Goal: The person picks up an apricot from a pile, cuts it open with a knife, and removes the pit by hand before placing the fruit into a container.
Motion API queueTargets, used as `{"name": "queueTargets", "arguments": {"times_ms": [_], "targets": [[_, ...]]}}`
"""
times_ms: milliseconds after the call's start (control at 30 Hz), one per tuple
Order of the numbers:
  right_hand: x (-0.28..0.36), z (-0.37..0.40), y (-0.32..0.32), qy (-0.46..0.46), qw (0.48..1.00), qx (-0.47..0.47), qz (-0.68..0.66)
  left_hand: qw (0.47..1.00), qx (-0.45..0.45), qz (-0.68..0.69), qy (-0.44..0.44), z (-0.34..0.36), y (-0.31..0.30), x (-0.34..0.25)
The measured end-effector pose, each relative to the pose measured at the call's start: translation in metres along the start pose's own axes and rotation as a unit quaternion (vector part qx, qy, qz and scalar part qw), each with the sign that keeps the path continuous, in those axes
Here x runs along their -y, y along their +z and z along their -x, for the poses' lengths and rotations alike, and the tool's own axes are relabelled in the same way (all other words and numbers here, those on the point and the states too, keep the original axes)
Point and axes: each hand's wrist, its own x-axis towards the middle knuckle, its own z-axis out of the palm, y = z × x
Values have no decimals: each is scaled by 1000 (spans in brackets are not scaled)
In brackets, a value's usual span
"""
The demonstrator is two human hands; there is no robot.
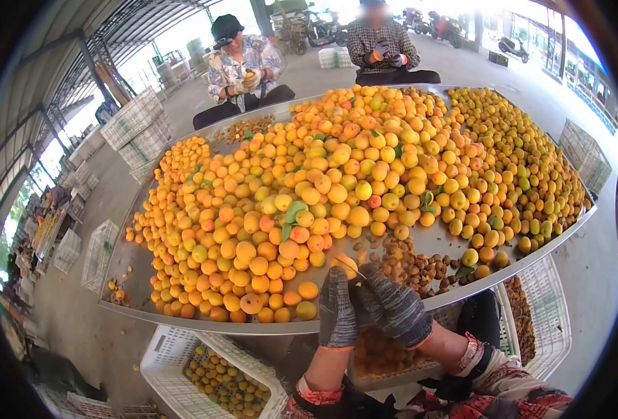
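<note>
At the near edge of the metal table (131, 269), my gloved left hand (337, 311) is closed around an apricot (344, 265). My right hand (395, 307), in a matching grey knit glove, is closed right beside it. A thin, light-coloured tool (359, 273) shows at its fingertips, against the apricot; its exact kind is too small to make out. Beyond both hands rises a large heap of apricots (309, 185) with a few green leaves among them. Brown apricot pits (401, 260) lie on the metal just past my right hand.
Below the table edge stand a white crate (165, 363) of greenish-yellow fruit and another crate (553, 307) with brown pits. Smaller, greener fruit (525, 167) covers the table's right side. Two people (246, 66) sit across, handling fruit. Stacked crates (137, 126) stand at left.
</note>
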Motion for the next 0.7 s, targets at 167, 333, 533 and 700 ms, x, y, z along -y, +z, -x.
{"name": "queueTargets", "arguments": {"times_ms": [167, 333, 533, 700], "targets": [[-3, 2, -3, -10, 993, 40, -110, 998, -5, 6, -62, 7, 7, -20], [1, -1, -27, 193, 844, 160, -474, 982, 56, -167, 65, 2, 0, -11], [-31, -2, -46, 145, 841, 103, -510, 987, 86, -129, 45, -12, -24, 22], [-15, -26, -58, 58, 972, 164, -158, 886, 168, -354, 247, -3, -21, 14]]}}
